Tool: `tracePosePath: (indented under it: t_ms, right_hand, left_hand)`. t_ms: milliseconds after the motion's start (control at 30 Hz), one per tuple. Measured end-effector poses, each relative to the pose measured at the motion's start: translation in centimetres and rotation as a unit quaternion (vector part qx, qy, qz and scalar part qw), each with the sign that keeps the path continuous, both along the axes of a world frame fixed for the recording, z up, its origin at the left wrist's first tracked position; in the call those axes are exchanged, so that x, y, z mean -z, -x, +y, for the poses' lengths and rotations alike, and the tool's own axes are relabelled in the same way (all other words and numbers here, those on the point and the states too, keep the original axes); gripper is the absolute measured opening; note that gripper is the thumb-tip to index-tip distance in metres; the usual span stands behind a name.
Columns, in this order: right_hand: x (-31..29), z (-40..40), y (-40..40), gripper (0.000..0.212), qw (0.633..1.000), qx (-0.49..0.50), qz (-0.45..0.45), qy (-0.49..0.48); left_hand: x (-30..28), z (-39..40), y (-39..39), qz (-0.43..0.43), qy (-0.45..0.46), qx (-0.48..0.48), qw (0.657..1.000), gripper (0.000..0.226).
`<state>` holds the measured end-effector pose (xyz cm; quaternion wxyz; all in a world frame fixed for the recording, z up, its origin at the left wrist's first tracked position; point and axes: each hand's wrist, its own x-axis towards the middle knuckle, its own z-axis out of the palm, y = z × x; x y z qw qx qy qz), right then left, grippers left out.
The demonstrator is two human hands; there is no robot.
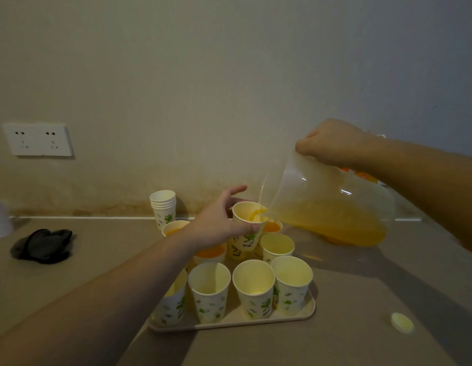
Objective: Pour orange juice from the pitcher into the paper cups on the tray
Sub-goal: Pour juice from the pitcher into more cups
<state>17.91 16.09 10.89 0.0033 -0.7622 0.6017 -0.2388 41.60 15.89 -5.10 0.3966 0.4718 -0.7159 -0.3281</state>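
Observation:
My right hand grips the top of a clear plastic pitcher, tilted left with orange juice pooled in its lower side. Its spout touches the rim of a white paper cup that my left hand holds tilted above the tray; juice runs into it. A beige tray carries several printed paper cups. The front ones, like the cup and the cup, hold no juice. Cups behind, such as the cup, hold juice. My left forearm hides part of the tray's left side.
A stack of spare cups stands against the wall behind the tray. A black cloth lies on the counter at left. A pale round lid lies at front right. A wall socket is at upper left.

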Motion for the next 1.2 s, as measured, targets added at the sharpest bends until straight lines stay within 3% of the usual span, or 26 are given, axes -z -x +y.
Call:
tracePosePath:
  t_ms: [1200]
  right_hand:
    - [0.04,0.35,-0.45,0.032,1.000,-0.005,0.001,0.001]
  left_hand:
    - [0.54,-0.11,-0.21,0.007,-0.009,-0.002,1.000,0.097]
